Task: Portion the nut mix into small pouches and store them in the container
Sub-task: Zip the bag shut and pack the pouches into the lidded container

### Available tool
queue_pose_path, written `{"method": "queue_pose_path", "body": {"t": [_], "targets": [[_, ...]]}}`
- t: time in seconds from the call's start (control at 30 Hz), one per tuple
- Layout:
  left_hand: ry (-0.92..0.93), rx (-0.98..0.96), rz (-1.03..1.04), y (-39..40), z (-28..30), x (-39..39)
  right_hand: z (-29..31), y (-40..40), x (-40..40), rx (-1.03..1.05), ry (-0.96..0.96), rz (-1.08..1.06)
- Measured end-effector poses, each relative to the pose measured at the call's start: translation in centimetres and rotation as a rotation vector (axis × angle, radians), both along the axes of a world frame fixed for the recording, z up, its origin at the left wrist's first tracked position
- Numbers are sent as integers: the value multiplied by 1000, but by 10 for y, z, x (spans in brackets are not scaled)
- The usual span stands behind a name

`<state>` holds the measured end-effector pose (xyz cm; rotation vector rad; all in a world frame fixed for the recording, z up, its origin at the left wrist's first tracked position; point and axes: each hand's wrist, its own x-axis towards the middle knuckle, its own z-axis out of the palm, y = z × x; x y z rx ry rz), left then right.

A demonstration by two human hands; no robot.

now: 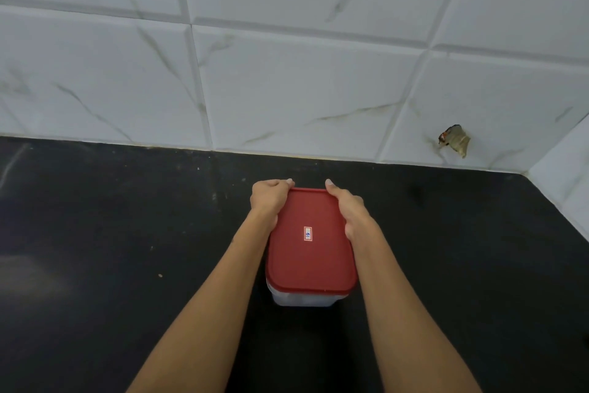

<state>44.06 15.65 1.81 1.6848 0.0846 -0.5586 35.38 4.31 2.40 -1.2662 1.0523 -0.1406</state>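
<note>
Your left hand (pixel 267 200) and right hand (pixel 349 212) curl their fingers around the far corners of the red rectangular plastic lid (pixel 310 243), gripping it on the clear plastic container (pixel 302 298) between them, likely steadying it on the black countertop (pixel 127 233).

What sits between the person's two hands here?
In the head view, the red lid of the container lies between the left hand and right hand; both grip its far corners.

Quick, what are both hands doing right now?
Left hand: grips the far left edge of the red-lidded clear plastic container.
Right hand: grips the container's far right edge.
</note>
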Motion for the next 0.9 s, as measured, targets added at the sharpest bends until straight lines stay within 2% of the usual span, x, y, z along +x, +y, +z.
{"method": "queue_pose_path", "body": {"t": [0.1, 0.2, 0.33, 0.43, 0.53, 0.67, 0.8, 0.9], "targets": [[-105, 29, -22, 1, -6, 0, -7, 0, 3, -46, -2, -11], [-293, 110, -59, 1, -7, -3, -15, -2, 7, -164, -9, -33], [-465, 219, -105, 5, -2, -8, -14, 7, 4, -540, 62, -6], [-692, 267, -112, 9, 5, -18, 1, 19, -1, -802, 82, 65], [-865, 446, -263, 16, 8, -39, 14, 34, -23, -976, 120, 139], [-882, 639, -407, 32, 4, -63, 9, 68, -52, -1076, 271, 264], [-806, 644, -452, 32, 5, -69, 0, 82, -58, -1114, 395, 294], [-809, 638, -473, 33, 4, -72, -1, 80, -60, -1082, 400, 282]]}}
